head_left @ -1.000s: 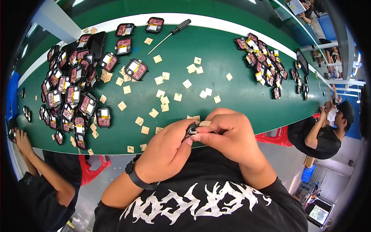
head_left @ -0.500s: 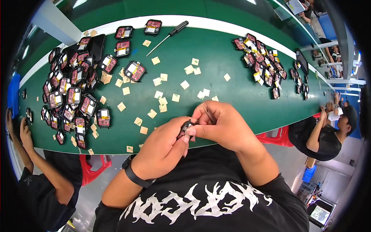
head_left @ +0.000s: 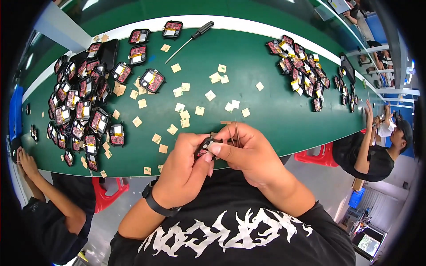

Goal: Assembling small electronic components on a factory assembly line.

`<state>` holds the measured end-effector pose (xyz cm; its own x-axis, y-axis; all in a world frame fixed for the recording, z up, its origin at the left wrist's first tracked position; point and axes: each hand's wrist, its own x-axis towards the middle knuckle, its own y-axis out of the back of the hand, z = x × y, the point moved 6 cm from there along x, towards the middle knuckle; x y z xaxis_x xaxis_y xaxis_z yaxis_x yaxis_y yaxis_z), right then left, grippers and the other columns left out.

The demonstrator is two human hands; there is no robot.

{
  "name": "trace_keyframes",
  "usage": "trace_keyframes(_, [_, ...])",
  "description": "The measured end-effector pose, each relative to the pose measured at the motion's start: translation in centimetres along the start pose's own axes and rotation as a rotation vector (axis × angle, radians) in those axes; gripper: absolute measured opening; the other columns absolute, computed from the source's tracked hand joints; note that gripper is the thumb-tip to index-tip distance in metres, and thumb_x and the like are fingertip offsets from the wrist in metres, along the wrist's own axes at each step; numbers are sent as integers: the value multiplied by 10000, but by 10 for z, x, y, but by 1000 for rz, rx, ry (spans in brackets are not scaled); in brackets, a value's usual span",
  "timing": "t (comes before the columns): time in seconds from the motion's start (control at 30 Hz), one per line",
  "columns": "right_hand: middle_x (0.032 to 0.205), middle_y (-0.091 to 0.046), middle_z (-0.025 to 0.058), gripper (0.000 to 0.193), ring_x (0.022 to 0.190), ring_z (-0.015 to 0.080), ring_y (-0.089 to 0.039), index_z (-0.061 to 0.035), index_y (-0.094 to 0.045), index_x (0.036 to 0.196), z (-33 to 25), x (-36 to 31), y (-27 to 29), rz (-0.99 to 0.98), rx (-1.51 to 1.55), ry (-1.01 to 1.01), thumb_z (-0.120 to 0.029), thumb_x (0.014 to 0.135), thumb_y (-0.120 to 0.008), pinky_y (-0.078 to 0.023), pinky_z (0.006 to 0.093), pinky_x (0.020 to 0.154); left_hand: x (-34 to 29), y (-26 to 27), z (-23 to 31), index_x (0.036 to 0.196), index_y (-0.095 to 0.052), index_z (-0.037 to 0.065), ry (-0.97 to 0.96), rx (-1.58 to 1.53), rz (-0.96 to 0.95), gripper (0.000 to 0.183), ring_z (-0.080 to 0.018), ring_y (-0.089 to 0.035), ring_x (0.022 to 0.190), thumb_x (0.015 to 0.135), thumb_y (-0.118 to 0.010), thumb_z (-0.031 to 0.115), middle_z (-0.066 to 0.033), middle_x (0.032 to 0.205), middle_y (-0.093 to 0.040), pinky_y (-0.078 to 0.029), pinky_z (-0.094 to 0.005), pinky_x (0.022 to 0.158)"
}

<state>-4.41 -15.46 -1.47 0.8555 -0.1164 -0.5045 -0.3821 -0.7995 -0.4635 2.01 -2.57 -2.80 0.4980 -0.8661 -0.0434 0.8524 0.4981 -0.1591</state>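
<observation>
My left hand [head_left: 179, 170] is closed round a small black device housing [head_left: 202, 150] near the table's front edge, and its thumb lies along the housing's side. My right hand [head_left: 255, 153] keeps a pair of thin metal tweezers [head_left: 237, 134] in its curled fingers. Its thumb presses on the device's upper face, where a small round silvery part shows. Fingers cover most of the device. Just beyond the right index finger a tan sliver [head_left: 225, 122] is visible; whether it is held or lies on the table I cannot tell.
Small tan paper squares [head_left: 210, 95] are scattered over the green table [head_left: 248, 57]. A heap of open black devices with red boards [head_left: 83, 110] fills the left side; another pile [head_left: 306, 71] lies at right. A screwdriver [head_left: 191, 41] rests at the back. Co-workers sit on both sides.
Both hands have shifted slightly left with the device, and the tweezers stand more upright. The tan sliver has come into view. The right co-worker's hand has risen; the left one's hands have come together.
</observation>
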Motion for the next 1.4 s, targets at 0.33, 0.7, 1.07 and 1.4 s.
trace_keyframes(0.33, [852,-686,36,102,714,79,-612,-12,-632,976,4,4,9,52,-26,-63,-66,981,-718,-463,221,618,-3,2,-3,1310,-472,-11,19,33,153,308,-95,-616,736,1021,-579,1,-83,986,-640,-506,-271,621])
trace_keyframes(0.7, [939,-685,-14,106,768,1,-578,4,-672,1032,-2,-1,12,7,-127,-50,-60,974,-734,-445,173,634,3,5,1,1304,-618,-28,136,-35,155,312,-65,-605,633,994,-589,-3,-23,820,-661,-475,-227,570])
trace_keyframes(1.07, [982,-651,33,132,773,28,-600,52,-695,1080,-20,-23,20,181,-440,467,18,955,-720,-443,198,625,7,8,3,1410,-540,-66,333,-189,132,392,-95,-601,619,1026,-544,11,-112,1006,-694,-450,-210,512])
trace_keyframes(1.4, [888,-648,86,319,687,126,-614,2,-723,1206,-27,-35,7,97,-975,572,32,889,-724,-483,256,608,8,10,3,1424,-536,-66,354,-296,155,393,-102,-623,631,1041,-511,15,-105,976,-688,-464,-211,517])
